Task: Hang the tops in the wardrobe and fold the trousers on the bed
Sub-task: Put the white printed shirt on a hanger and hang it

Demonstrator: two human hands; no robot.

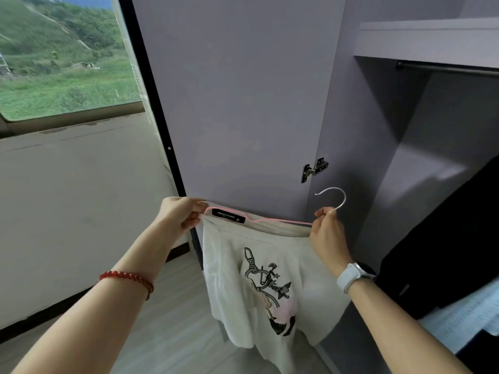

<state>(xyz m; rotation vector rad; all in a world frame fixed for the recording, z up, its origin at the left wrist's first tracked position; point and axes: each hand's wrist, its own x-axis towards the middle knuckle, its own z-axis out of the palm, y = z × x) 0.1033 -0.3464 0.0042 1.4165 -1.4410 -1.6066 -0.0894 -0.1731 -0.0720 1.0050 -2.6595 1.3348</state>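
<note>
Head view: white top (259, 287) on hanger (330, 201) hangs between both hands (179, 214), apparently gripped.

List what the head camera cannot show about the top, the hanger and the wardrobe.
- Hanger: its lower part is inside the white top.
- Top: sleeves lost in folds; hem cut off by the bottom edge.
- Wardrobe rail: right end cut off by the frame edge.
- Collar label: lettering too small to read.

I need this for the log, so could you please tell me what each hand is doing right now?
Left hand: pinches the collar of the white printed cotton top.
Right hand: grips the pink wire hanger with a silver hook.
</note>
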